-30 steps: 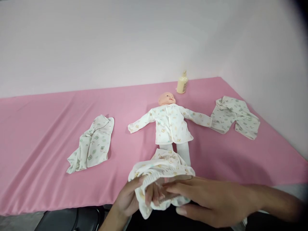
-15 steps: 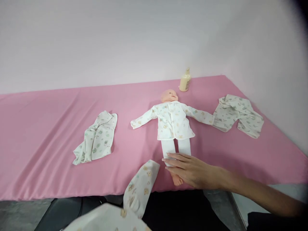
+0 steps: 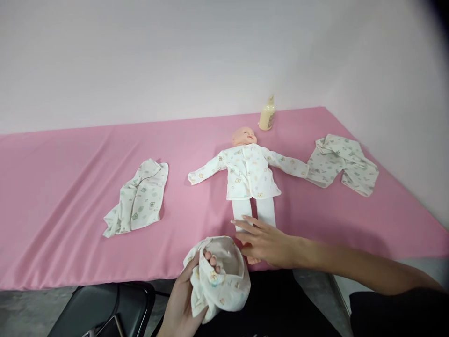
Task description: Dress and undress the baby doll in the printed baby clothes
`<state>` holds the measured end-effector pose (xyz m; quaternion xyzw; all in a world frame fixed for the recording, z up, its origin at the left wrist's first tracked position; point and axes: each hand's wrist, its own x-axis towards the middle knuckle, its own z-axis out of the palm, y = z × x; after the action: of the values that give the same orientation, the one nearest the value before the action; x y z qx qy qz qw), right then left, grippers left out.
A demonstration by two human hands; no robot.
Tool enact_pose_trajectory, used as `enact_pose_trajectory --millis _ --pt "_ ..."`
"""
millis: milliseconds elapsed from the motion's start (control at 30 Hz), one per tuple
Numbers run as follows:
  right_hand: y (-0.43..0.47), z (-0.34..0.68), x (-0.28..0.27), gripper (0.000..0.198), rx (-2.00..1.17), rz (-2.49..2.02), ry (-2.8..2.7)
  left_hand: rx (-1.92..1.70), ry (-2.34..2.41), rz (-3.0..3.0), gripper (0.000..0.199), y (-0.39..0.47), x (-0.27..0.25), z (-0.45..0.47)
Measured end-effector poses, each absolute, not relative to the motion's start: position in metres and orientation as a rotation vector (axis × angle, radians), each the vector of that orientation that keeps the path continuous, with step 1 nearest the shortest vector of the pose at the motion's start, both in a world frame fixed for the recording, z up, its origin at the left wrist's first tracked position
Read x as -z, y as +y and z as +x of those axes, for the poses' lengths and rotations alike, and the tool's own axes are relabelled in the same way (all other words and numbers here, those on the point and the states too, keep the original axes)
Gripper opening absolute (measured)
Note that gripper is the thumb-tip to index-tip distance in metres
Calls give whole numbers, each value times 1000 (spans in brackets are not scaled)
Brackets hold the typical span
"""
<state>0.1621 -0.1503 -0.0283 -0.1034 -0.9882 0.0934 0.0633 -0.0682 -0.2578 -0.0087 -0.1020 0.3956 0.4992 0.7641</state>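
A baby doll (image 3: 244, 135) lies on its back, wearing a white printed jacket (image 3: 248, 171) and white leggings (image 3: 265, 211). My left hand (image 3: 185, 292) grips a bunched, printed baby garment (image 3: 228, 297) near the table's front edge. Its fingers reach inside the garment's round opening, and the fingertips show there. My right hand (image 3: 268, 241) rests over the doll's lower legs with its fingers spread and partly covers the feet. Whether it presses on the legs I cannot tell.
A pink cloth (image 3: 80, 196) covers the table. A printed baby top (image 3: 140, 199) lies at left, printed baby pants (image 3: 345, 164) at right. Behind the doll's head stands a pump bottle (image 3: 267, 115). Below the front edge is a black chair (image 3: 101, 304) with a phone (image 3: 110, 327) on it.
The garment has come up from low in front and is now gathered around my left hand, which has come into view. My right hand stays by the doll's legs.
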Motion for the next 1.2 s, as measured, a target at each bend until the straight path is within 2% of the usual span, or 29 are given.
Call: enact_pose_trajectory --millis 100,300,500,633,800,1000,1200 --pt "-148 158 31 17 -235 -280 -2975 -1044 885 -292 17 -257 10 -65" --pt "-140 159 10 23 -261 -241 -2920 -1089 868 -413 7 -262 13 -61" --pt "-138 152 -9 29 -257 -290 -2886 -1024 754 -306 42 -271 19 -48" --pt "-138 148 -5 30 -216 -306 -2887 -936 647 -259 49 -278 17 -39" --pt "-143 150 -8 23 -304 -324 -2929 -956 582 -243 49 -276 12 -24" --pt "-148 155 -12 42 -476 -326 -2885 -1029 694 -323 51 -266 8 -8" --pt "-148 159 -3 47 -574 -387 -2868 -1087 734 -282 48 -263 15 -3"
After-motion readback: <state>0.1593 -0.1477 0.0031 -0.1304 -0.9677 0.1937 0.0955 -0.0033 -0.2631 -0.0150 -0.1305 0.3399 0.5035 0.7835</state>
